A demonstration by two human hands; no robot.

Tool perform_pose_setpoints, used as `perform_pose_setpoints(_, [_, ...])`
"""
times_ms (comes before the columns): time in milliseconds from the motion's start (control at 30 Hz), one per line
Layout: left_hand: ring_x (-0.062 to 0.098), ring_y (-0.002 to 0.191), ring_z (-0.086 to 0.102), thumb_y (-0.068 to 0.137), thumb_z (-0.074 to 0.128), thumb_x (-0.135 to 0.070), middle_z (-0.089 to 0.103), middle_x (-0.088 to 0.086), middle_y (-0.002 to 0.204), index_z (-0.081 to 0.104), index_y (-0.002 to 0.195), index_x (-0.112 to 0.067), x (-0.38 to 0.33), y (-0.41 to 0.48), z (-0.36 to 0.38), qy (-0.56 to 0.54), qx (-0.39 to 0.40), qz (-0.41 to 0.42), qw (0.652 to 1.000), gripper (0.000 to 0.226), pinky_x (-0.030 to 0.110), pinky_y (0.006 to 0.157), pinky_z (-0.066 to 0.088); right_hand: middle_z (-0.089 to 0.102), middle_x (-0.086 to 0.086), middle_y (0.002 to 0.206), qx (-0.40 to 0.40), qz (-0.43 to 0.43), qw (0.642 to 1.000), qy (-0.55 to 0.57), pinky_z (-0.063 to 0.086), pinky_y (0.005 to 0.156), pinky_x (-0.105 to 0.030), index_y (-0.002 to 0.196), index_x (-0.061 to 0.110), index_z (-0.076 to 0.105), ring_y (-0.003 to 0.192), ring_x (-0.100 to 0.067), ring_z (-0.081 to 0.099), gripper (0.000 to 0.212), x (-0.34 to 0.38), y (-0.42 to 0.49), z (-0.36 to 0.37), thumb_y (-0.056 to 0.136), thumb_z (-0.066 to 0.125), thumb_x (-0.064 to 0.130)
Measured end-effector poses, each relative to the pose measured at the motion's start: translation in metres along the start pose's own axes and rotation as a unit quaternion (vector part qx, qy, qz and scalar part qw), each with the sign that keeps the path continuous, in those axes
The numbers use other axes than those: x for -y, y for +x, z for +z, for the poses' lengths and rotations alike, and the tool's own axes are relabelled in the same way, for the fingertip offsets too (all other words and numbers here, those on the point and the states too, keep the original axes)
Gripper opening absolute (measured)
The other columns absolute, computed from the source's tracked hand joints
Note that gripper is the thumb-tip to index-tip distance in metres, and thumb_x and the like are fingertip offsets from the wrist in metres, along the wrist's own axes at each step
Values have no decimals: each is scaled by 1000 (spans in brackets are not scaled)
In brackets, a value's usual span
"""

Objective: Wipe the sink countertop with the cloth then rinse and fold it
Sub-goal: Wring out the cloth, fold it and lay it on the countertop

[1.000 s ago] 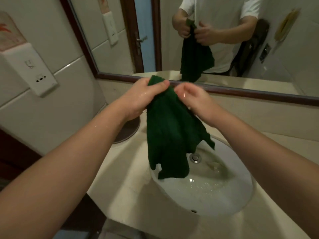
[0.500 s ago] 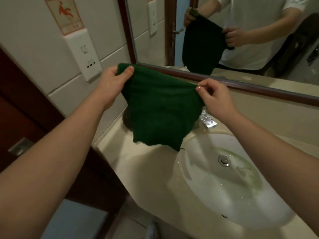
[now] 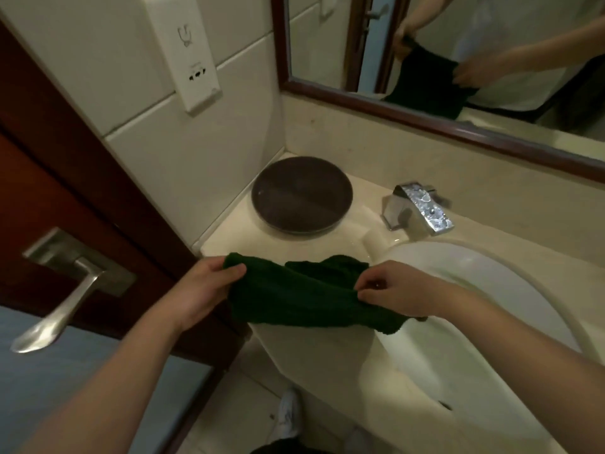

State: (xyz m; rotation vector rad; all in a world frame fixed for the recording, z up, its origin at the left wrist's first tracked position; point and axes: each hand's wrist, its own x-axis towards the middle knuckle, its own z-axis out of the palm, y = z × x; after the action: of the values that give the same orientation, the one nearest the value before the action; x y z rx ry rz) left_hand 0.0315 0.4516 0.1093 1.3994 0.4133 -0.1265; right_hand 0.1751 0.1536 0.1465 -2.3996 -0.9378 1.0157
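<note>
Cloth (image 3: 304,293), dark green, lies spread across the front edge of the table (image 3: 330,348), just left of the sink (image 3: 491,309). Its right corner droops over the sink rim; the near edge hangs a bit past the table front. Far edge is bunched, not flat.

Left hand (image 3: 203,290) pinches the cloth's left corner, thumb on top. Right hand (image 3: 399,290) pinches the right end, fingers closed on a fold of fabric. Both are holding cloth, neither is spread wide.

Judged step: laying it out to fold, near the end of the task. Whether it is well wrung I cannot tell.

Behind the cloth, away from the sink's left rim, sits a round dark dish (image 3: 301,194). Tap (image 3: 419,208) stands at the sink's back edge, wet with drops. Mirror (image 3: 442,60) above the sink; door handle (image 3: 65,290) far left of it.

Risks:
- cloth slides off the table front, since part overhangs and the surface looks wet
- right corner drops into the sink and gets wet again
- bunched far edge gives a crooked fold if not smoothed first
- pushing the cloth back could nudge the dish
</note>
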Motion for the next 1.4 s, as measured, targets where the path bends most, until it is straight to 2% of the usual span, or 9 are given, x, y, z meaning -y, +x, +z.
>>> perform_pose_setpoints(133, [28, 105, 67, 93, 57, -24, 72, 12, 110, 68, 110, -7, 41, 26, 6, 7, -75, -84, 994, 25, 38, 91, 53, 65, 6, 96, 20, 47, 998, 22, 44, 78, -19, 100, 29, 67, 89, -10, 58, 17, -22, 41, 18, 95, 51, 26])
perform_pose_setpoints(467, [21, 116, 57, 100, 46, -24, 62, 0, 121, 58, 124, -24, 71, 84, 10, 62, -158, -64, 983, 27, 36, 100, 46, 64, -4, 106, -107, 61, 990, -69, 48, 83, -32, 108, 22, 67, 97, -22, 59, 21, -58, 135, 12, 93, 55, 31])
perform_pose_setpoints(633, [19, 111, 42, 85, 62, -13, 44, 8, 126, 49, 127, -15, 93, 68, 14, 349, -314, 31, 882, 44, 28, 97, 34, 57, 2, 87, -223, 29, 968, -116, 51, 70, -35, 90, 22, 60, 82, -19, 55, 24, -58, 121, 37, 82, 65, 45])
perform_pose_setpoints(767, [11, 90, 43, 78, 59, -36, 50, -5, 92, 57, 87, -22, 100, 45, 10, 498, -130, 185, 837, 17, 29, 77, 41, 51, 10, 72, -100, -97, 975, -170, 47, 62, -32, 75, 25, 51, 64, -11, 49, 37, -59, 73, 66, 73, 62, 60])
perform_pose_setpoints(867, [12, 89, 48, 76, 59, -45, 54, -7, 95, 63, 93, -23, 119, 24, -7, 569, 1, 179, 802, 28, 30, 74, 45, 50, 8, 82, -63, -138, 952, -265, 39, 62, -29, 85, 27, 54, 69, -12, 47, 43, -77, 51, 89, 66, 58, 66])
perform_pose_setpoints(1033, [19, 91, 58, 83, 53, -26, 65, 3, 97, 70, 96, -15, 137, 10, -31, 595, -3, 207, 776, 25, 32, 77, 50, 58, -1, 85, -133, -141, 950, -245, 41, 62, -29, 87, 21, 61, 72, -21, 56, 21, -98, 42, 103, 84, 52, 38])
perform_pose_setpoints(1100, [19, 88, 61, 85, 52, -20, 66, 1, 93, 70, 93, -14, 127, 10, -30, 561, -49, 229, 794, 20, 26, 79, 45, 62, -3, 84, -185, -106, 966, -148, 47, 64, -33, 88, 16, 64, 74, -23, 59, 16, -94, 37, 94, 88, 52, 28])
perform_pose_setpoints(1233, [-9, 82, 60, 87, 60, 4, 65, -21, 83, 64, 87, -23, 66, 8, -13, 316, -220, 174, 906, 27, 4, 76, 42, 65, 0, 81, -273, -33, 959, 69, 50, 68, -33, 92, 18, 57, 74, -18, 62, 4, -73, 28, 50, 90, 59, 15])
perform_pose_setpoints(1400, [6, 74, 60, 92, 57, -2, 65, -6, 77, 64, 85, -25, -6, 12, -3, 120, -253, 178, 943, 25, 21, 70, 49, 58, 1, 72, -324, -63, 914, 237, 40, 61, -19, 87, 18, 58, 64, -8, 52, 17, -37, 21, -8, 92, 54, 2])
